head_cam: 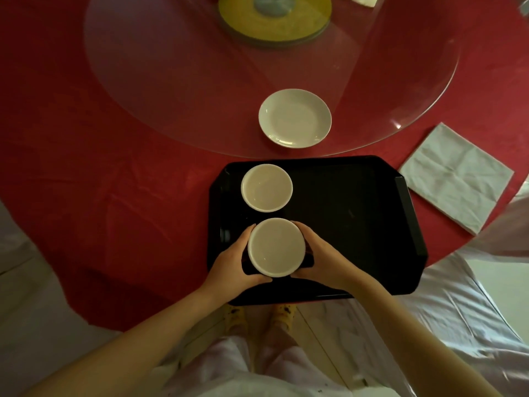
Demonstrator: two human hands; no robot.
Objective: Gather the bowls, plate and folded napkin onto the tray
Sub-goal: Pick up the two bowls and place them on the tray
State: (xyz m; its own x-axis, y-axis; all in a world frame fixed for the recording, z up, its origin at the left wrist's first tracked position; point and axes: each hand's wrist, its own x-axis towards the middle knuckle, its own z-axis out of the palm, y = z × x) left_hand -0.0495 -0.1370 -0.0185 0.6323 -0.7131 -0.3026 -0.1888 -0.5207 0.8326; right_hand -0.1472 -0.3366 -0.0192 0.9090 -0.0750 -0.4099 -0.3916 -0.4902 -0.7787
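Observation:
A black tray (352,213) lies at the near edge of the red table. One white bowl (266,187) stands in the tray's far left corner. A second white bowl (276,247) is over the tray's near left part, cupped between my left hand (234,262) on its left side and my right hand (320,259) on its right. Whether it rests on the tray I cannot tell. A white plate (294,118) sits on the glass turntable just beyond the tray. A folded white napkin (455,174) lies on the tablecloth to the right of the tray.
The round glass turntable (171,90) covers the middle of the table, with a yellow disc (274,18) at its hub. A white-draped chair (446,316) stands at the near right. My legs and patterned socks (257,316) show below the table edge.

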